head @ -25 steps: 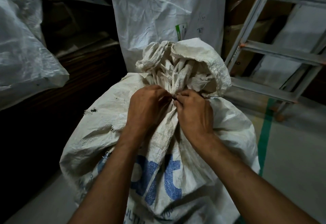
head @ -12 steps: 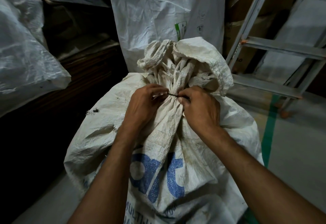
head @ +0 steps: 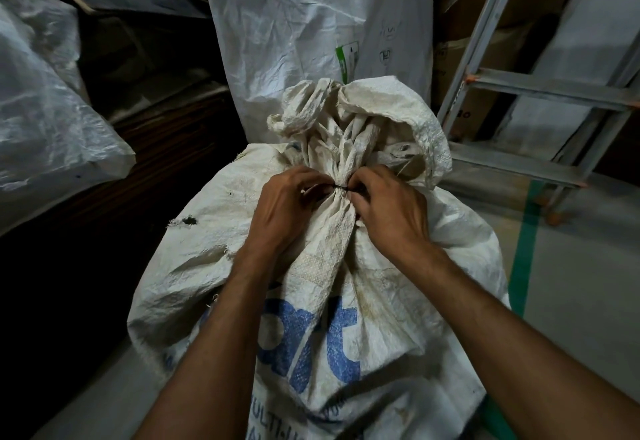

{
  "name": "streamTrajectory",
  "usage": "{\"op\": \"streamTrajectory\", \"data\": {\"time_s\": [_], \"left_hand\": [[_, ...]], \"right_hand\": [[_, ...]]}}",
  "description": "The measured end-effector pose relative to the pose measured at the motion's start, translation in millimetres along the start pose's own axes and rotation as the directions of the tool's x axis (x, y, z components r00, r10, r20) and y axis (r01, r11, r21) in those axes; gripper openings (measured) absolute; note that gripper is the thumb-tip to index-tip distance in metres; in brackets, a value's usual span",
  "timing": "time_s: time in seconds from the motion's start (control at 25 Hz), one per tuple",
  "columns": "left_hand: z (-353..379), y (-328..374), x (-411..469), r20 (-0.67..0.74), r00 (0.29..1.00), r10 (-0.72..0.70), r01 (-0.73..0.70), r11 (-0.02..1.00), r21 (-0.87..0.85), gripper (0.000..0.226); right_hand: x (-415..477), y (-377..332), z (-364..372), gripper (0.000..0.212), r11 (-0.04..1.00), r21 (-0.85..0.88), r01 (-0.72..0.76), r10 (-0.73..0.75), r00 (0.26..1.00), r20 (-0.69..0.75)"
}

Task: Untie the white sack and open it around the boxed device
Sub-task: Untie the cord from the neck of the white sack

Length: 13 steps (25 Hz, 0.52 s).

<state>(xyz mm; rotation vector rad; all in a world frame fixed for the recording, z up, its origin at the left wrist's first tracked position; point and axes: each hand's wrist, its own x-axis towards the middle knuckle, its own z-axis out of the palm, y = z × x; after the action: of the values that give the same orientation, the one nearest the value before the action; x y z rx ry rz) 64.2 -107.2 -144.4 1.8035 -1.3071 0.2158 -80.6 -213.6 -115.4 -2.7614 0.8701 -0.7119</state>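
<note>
While both hands are working at the gathered neck, the white sack is standing upright in the middle near ground, still tied, its bunched mouth flopping over above the dark tie. The left hand is curling its fingers narrow against the left of the neck, fingertips pinching at the tie; the right hand is doing likewise from the right, fingers bent in tight on the same tie. Whatever is inside is staying hidden by the cloth. Just behind, a taller wrapped white bundle is standing close against the sack's far side. A metal ladder is leaning at far right, with cardboard boxes behind it. A clear plastic-wrapped bulk is crowding the left, over dark boards. A green floor stripe is running along the right.
</note>
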Motion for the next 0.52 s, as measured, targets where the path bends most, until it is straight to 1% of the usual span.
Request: {"op": "streamTrajectory", "data": {"time_s": [0.2, 0.32, 0.52], "left_hand": [[-3.2, -2.2, 8.6, 0.142, 0.987, 0.072, -0.077, 0.997, 0.031, 0.017], [-0.3, 2.0, 6.7, 0.159, 0.984, 0.075, -0.088, 0.993, 0.073, 0.015], [-1.3, 1.6, 3.5, 0.165, 0.982, 0.097, -0.113, 0.989, 0.091, 0.018]], "right_hand": [[-2.0, 9.9, 1.4, 0.008, 0.996, 0.061, 0.062, -0.062, 0.998, 0.010], [-2.8, 13.9, 2.9, 0.006, 0.991, 0.117, 0.063, -0.065, 0.998, 0.006], [-1.9, 13.6, 4.0, 0.005, 0.991, 0.132, 0.029, -0.029, 1.000, 0.000]]}}
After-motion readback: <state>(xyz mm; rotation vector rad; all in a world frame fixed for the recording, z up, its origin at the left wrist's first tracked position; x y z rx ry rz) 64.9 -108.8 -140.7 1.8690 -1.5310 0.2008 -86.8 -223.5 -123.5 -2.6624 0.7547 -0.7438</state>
